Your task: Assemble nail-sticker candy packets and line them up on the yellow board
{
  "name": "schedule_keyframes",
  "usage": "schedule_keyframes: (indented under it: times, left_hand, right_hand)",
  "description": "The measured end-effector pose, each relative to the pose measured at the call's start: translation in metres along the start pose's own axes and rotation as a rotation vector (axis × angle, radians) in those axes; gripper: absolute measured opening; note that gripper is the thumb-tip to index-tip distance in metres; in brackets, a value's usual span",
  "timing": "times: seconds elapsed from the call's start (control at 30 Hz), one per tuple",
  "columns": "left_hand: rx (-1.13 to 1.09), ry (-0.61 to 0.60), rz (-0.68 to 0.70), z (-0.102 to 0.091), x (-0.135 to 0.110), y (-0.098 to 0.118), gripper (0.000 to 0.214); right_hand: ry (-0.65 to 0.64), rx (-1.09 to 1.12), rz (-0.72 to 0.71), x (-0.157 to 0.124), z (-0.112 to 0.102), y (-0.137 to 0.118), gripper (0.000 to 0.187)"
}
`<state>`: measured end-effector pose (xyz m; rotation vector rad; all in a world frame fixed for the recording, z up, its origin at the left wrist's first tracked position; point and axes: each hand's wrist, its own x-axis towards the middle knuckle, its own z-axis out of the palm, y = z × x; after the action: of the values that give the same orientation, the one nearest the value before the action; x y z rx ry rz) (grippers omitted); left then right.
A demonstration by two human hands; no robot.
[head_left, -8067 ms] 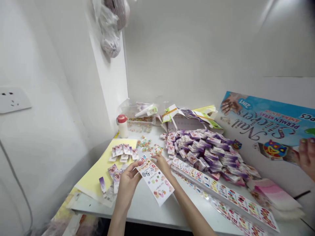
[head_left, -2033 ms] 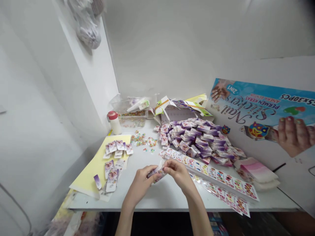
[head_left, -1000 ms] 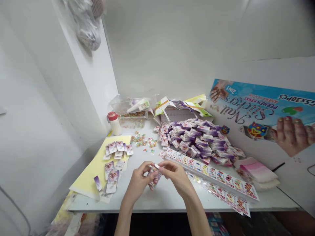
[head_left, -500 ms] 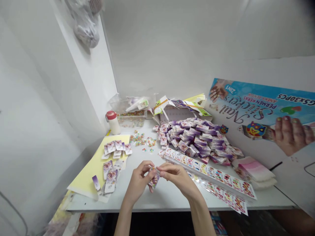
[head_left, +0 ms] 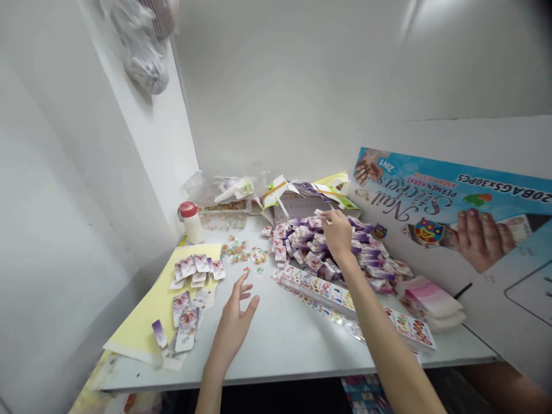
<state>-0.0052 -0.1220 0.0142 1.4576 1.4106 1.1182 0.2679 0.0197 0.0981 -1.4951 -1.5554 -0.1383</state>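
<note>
My left hand (head_left: 236, 316) is above the table with its fingers apart and thumb out, holding nothing. Its index fingertip is at a small wrapped candy (head_left: 246, 269); I cannot tell whether they touch. Beyond lie more wrapped candies (head_left: 235, 249) in loose clusters. My right hand (head_left: 337, 233) is over a heap of small purple and white boxes (head_left: 297, 236), its fingers pinched on one small box (head_left: 318, 212) whose pale end shows at the fingertips. Under the right forearm run long sticker strips (head_left: 319, 286). On the left, flat purple and white cartons (head_left: 188, 328) lie by a yellow sheet (head_left: 142, 322).
A red-capped bottle (head_left: 190, 223) and a clear plastic bag (head_left: 224, 198) with candies are at the back left. An opened display carton (head_left: 302, 204) stands behind the heap. On the right are a printed box (head_left: 431, 213) and a pink-white stack (head_left: 433, 302).
Both hands have parted from the small box they held together. My right hand has carried it up and right to the heap; my left hand has opened and moved toward the candies.
</note>
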Motion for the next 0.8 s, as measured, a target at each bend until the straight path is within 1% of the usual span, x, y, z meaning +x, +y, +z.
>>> schedule_keyframes:
  times: [0.07, 0.13, 0.23, 0.27, 0.3, 0.33, 0.37, 0.4, 0.43, 0.47, 0.5, 0.57, 0.7, 0.8]
  left_hand:
    - [0.013, -0.013, -0.003, 0.002, 0.0, 0.0, 0.056]
    - [0.031, -0.025, -0.002, 0.004, 0.0, 0.001, 0.055]
    - [0.053, -0.039, -0.001, 0.006, 0.0, 0.001, 0.054]
    - [0.057, -0.044, -0.002, 0.006, 0.001, 0.001, 0.054]
    - [0.061, -0.05, -0.005, 0.006, 0.001, 0.0, 0.054]
    - [0.063, -0.054, -0.008, 0.006, 0.001, -0.001, 0.054]
    - [0.063, -0.054, -0.008, 0.006, 0.001, -0.002, 0.053]
    - [0.063, -0.051, -0.006, 0.005, 0.002, -0.003, 0.053]
    - [0.06, -0.048, -0.003, 0.005, 0.002, -0.004, 0.051]
    - [0.058, -0.043, 0.002, 0.005, 0.002, -0.005, 0.05]
    - [0.057, -0.041, 0.007, 0.005, 0.002, -0.006, 0.049]
    - [0.058, -0.046, 0.017, 0.005, 0.002, -0.007, 0.047]
    - [0.066, -0.061, 0.028, 0.006, 0.0, -0.006, 0.045]
    - [0.064, -0.08, 0.042, 0.007, -0.002, -0.005, 0.042]
  right_hand:
    - [-0.089, -0.062, -0.059, 0.012, 0.0, 0.012, 0.019]
    - [-0.189, -0.107, -0.12, 0.011, -0.002, 0.018, 0.018]
    - [-0.292, -0.143, -0.199, -0.012, -0.007, 0.018, 0.03]
    - [-0.327, -0.153, -0.216, -0.024, -0.009, 0.017, 0.03]
    - [-0.366, -0.164, -0.223, -0.036, -0.012, 0.016, 0.026]
    - [-0.434, -0.18, -0.22, -0.049, -0.015, 0.015, 0.018]
    - [-0.611, -0.24, -0.187, -0.062, -0.019, 0.015, 0.014]
    - [-0.743, -0.32, -0.122, -0.074, -0.022, 0.015, 0.013]
    - [-0.834, -0.412, -0.049, -0.085, -0.024, 0.015, 0.01]
    - [-0.895, -0.492, 0.011, -0.093, -0.027, 0.016, 0.007]
    - [-0.92, -0.536, 0.046, -0.1, -0.029, 0.017, 0.008]
    - [-0.934, -0.573, 0.07, -0.106, -0.033, 0.019, 0.013]
    - [-0.925, -0.468, 0.05, -0.107, -0.042, 0.024, 0.014]
    - [-0.866, -0.385, -0.003, -0.11, -0.05, 0.025, 0.023]
